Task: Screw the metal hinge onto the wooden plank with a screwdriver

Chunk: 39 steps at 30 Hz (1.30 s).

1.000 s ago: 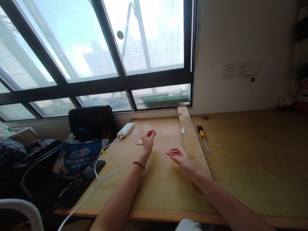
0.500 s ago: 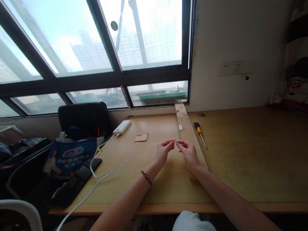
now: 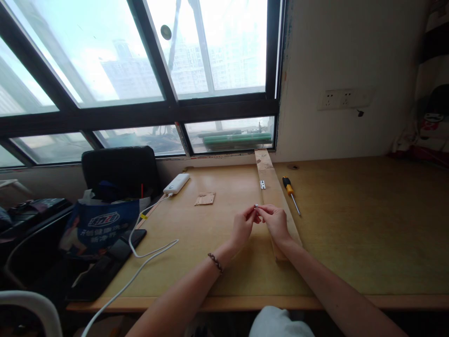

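Observation:
My left hand (image 3: 243, 226) and my right hand (image 3: 276, 222) meet fingertip to fingertip, both closed in a pinch. Between them shows a small shiny metal piece (image 3: 256, 206), too small to name. Under my right hand runs a long wooden board (image 3: 277, 196), lying lengthwise on the table. A small metal hinge-like plate (image 3: 263, 185) sits at the board's left edge, beyond my fingers. To the right of the board lies a screwdriver (image 3: 289, 189) with a black and yellow handle, its shaft pointing toward me.
A small flat wooden piece (image 3: 205, 199) lies left of the board. Farther left are a white power bank (image 3: 177, 184) with a white cable (image 3: 154, 255) and a black flat object (image 3: 108, 267) at the table's edge. A blue bag (image 3: 101, 227) rests by a black chair (image 3: 119, 171).
My left hand has moved slightly right, so its fingertips now touch those of my right hand at the small metal piece. The view has shifted a little.

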Available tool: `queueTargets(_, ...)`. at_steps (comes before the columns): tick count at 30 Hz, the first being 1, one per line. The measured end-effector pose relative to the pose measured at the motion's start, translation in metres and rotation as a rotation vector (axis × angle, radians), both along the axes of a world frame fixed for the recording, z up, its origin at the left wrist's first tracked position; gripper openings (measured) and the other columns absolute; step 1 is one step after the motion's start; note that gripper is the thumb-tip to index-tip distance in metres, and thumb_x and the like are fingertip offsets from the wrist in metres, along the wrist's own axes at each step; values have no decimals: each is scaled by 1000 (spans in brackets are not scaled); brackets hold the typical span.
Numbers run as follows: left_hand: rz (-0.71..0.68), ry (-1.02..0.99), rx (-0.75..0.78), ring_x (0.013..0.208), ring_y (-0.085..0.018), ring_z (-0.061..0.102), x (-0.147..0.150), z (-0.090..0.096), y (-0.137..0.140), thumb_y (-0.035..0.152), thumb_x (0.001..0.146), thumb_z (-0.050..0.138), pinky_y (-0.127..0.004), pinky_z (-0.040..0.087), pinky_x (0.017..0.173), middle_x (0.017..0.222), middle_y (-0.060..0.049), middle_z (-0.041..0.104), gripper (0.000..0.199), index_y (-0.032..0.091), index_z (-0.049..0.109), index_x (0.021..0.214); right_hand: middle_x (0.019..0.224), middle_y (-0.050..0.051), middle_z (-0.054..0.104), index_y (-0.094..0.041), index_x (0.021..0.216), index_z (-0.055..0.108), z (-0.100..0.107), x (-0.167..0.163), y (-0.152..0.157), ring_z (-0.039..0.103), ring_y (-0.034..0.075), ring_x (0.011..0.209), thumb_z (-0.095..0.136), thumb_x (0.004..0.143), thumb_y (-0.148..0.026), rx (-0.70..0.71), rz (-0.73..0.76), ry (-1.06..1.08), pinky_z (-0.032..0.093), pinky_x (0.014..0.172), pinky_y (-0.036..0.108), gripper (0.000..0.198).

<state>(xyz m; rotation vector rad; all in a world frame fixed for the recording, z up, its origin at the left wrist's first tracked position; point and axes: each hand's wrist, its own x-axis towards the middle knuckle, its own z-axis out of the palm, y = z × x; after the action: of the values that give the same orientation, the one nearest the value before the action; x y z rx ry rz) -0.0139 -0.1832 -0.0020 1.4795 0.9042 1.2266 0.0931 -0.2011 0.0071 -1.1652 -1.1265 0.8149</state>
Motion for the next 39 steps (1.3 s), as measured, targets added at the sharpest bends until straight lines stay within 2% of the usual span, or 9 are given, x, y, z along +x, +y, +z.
queueTargets(4,50,41,42,55,-11,52,-3,0,0,36,73,56,-22,44,54,60,-2,59,25,15,66,83,68,6,68,-14,79,71,-5,1,4,57,15,55,61,66,-36,-53,7,12,43,48,25,27)
queueTargets(10,90,9,28,58,-14,57,-7,-4,5,37,69,61,-26,48,58,67,-4,65,27,17,68,84,72,7,69,-14,79,71,-7,3,8,62,17,62,65,62,-38,-97,78,159,50,56,29,30)
queueTargets(16,103,215,246,61,-12,55,-7,-3,0,31,80,48,-24,45,58,70,-4,61,24,19,68,87,65,6,68,-13,72,70,-3,3,7,62,17,59,67,60,-37,-118,107,267,52,58,30,28)
queueTargets(21,82,321,337,65,-12,53,-6,1,-3,26,82,45,-23,43,61,78,-6,59,25,21,66,96,62,7,66,-12,70,67,-3,6,8,61,17,55,68,58,-40,-150,27,180,45,43,23,31)
queueTargets(28,125,275,288,61,-11,52,-6,-4,3,33,77,51,-22,40,56,73,-4,58,23,20,68,88,61,6,65,-14,70,68,-5,8,9,56,15,55,64,61,-40,-108,21,31,41,42,22,28)
queueTargets(31,205,249,232,57,-10,52,-17,-8,22,32,75,53,-21,40,52,70,-3,58,23,17,67,86,68,7,67,-14,79,68,-5,5,8,58,16,60,62,63,-40,-112,36,-10,44,45,23,31)
queueTargets(33,319,280,184,56,-11,53,-33,-10,41,30,74,53,-22,41,53,68,-3,59,23,14,65,85,72,7,67,-14,81,68,-6,3,7,59,17,63,62,64,-41,-113,35,-44,45,46,24,33)
queueTargets(36,512,450,131,57,-12,57,-68,-14,73,26,73,52,-24,43,60,63,-1,61,25,13,62,92,73,7,67,-14,82,67,-8,0,5,59,18,65,62,65,-42,-107,52,-89,46,47,25,33)
queueTargets(39,696,623,105,60,-14,58,-102,-19,96,23,70,54,-26,43,65,70,-4,63,20,11,61,84,74,8,67,-15,82,67,-10,-2,4,60,19,65,61,67,-42,-89,61,-143,47,49,26,32)
